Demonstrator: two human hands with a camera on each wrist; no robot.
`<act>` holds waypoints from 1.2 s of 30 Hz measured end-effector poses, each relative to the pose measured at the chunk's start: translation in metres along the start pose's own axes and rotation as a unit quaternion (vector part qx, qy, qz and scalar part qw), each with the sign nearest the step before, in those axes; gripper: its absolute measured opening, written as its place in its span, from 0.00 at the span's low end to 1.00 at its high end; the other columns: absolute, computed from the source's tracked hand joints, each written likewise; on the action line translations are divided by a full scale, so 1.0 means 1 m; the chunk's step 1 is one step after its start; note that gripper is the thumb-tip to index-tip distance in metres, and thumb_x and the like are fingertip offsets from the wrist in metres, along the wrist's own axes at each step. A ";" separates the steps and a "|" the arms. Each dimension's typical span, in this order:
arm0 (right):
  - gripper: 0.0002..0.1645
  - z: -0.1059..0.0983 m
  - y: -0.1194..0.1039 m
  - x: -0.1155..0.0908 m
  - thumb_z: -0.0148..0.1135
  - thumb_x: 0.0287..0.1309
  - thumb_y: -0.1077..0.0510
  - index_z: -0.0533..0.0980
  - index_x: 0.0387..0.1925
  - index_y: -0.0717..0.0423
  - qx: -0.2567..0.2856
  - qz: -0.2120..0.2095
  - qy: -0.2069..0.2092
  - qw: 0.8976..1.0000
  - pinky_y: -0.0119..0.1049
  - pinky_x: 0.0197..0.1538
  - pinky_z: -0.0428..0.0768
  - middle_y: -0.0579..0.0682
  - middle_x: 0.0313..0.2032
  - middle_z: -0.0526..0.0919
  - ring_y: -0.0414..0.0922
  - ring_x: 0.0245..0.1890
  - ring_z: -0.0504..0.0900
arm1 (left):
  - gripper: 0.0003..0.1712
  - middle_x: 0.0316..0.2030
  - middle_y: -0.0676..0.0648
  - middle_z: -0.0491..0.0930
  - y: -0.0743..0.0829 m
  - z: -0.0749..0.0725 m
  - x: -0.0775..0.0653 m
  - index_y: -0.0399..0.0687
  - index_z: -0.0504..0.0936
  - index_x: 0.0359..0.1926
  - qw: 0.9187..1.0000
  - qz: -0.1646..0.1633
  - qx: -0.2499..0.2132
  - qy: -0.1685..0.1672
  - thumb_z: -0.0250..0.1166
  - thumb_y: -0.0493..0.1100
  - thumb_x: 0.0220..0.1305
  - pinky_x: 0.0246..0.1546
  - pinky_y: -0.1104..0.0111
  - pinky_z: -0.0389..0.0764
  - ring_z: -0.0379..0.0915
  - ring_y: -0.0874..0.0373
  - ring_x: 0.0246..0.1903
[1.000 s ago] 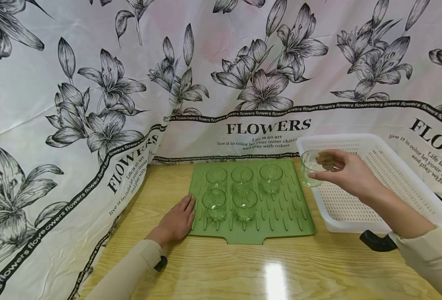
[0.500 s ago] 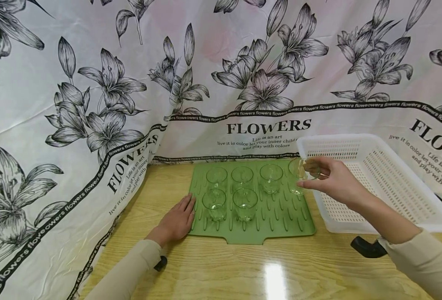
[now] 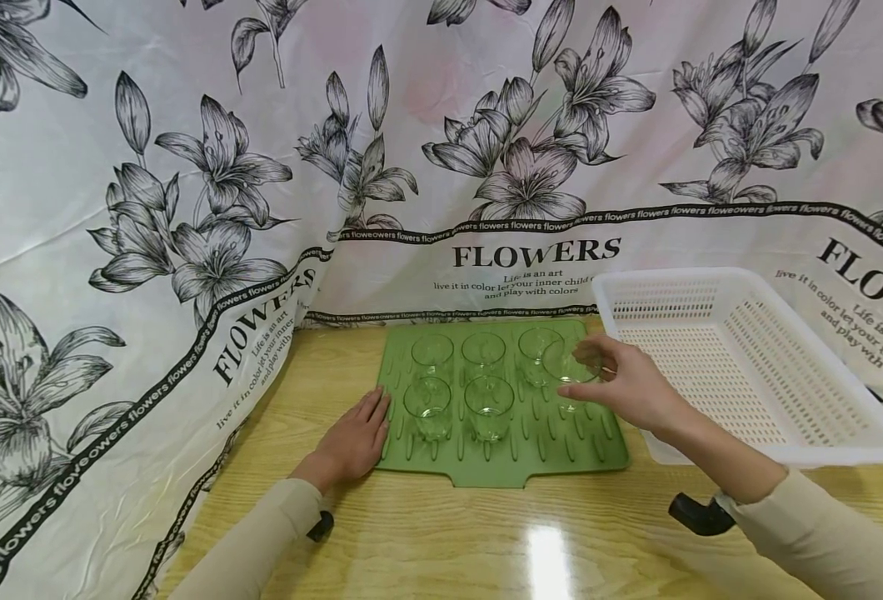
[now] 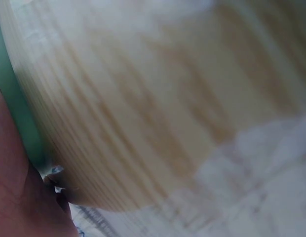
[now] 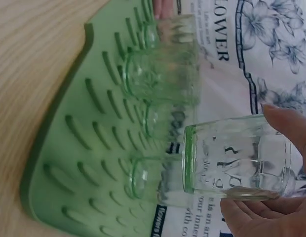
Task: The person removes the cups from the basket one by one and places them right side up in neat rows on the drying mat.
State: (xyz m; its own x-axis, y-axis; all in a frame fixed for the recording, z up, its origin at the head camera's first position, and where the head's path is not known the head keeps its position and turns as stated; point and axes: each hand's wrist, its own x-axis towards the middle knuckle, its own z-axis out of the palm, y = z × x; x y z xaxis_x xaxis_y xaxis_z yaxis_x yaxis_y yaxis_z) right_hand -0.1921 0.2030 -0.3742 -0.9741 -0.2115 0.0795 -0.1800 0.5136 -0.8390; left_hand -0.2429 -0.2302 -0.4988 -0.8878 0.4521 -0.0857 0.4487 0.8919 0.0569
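Observation:
A clear glass tumbler point(image 3: 561, 371) is pinched between the thumb and fingers of my right hand point(image 3: 629, 387), upright above the right part of the green drying mat point(image 3: 486, 477). In the right wrist view this tumbler point(image 5: 234, 160) hangs with its base apart from the mat. Several like it stand on the mat: three at the back, including the back-right glass point(image 3: 535, 342), and two in front, including the front-left glass point(image 3: 428, 408). My left hand point(image 3: 351, 437) rests at the mat's left edge, fingers extended. In the left wrist view only part of that hand point(image 4: 19, 192) shows.
A white perforated plastic basket point(image 3: 756, 454) stands right of the mat, under and behind my right forearm. The wooden table point(image 3: 441, 542) runs along the front. A flower-printed cloth point(image 3: 381, 275) hangs close behind the mat and along the left side.
My right hand has carried the tumbler leftward from over the basket's edge to above the mat's right part. The left hand and the standing glasses have stayed put.

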 end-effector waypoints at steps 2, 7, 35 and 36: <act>0.53 0.005 0.001 0.001 0.78 0.55 0.45 0.63 0.72 0.67 0.000 0.000 -0.001 1.000 0.62 0.69 0.69 0.68 0.67 0.72 0.68 0.67 0.71 | 0.34 0.81 0.38 0.44 -0.001 0.001 0.000 0.38 0.50 0.81 1.000 0.003 -0.002 0.002 0.35 0.52 0.85 0.78 0.52 0.53 0.41 0.42 0.80; 0.56 0.015 0.005 0.002 0.78 0.55 0.46 0.60 0.74 0.68 0.000 -0.006 -0.003 1.000 0.63 0.70 0.67 0.68 0.67 0.72 0.68 0.67 0.70 | 0.34 0.81 0.38 0.44 0.000 0.000 -0.001 0.37 0.50 0.81 1.000 0.005 -0.003 0.001 0.34 0.51 0.85 0.78 0.52 0.53 0.41 0.42 0.80; 0.51 0.058 0.042 0.005 0.77 0.56 0.47 0.63 0.71 0.68 -0.032 0.015 0.030 0.999 0.59 0.59 0.79 0.68 0.60 0.76 0.64 0.56 0.77 | 0.34 0.81 0.38 0.43 -0.001 -0.001 0.000 0.38 0.49 0.81 1.000 0.005 -0.004 0.001 0.33 0.52 0.85 0.78 0.52 0.52 0.41 0.42 0.80; 0.52 0.059 0.042 0.004 0.76 0.57 0.47 0.62 0.72 0.68 -0.032 0.018 0.027 0.999 0.59 0.59 0.79 0.69 0.61 0.76 0.64 0.56 0.77 | 0.34 0.81 0.38 0.43 -0.001 -0.001 0.000 0.38 0.49 0.81 1.000 0.004 -0.004 0.000 0.33 0.52 0.85 0.78 0.52 0.52 0.41 0.42 0.80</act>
State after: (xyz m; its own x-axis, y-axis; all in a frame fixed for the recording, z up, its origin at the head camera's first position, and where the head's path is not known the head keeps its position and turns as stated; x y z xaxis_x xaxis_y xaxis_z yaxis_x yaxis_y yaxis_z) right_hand -0.1959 0.1749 -0.4407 -0.9858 -0.1469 0.0810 -0.1516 0.5729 -0.8055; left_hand -0.2434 -0.2307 -0.4976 -0.8841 0.4594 -0.0860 0.4550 0.8880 0.0661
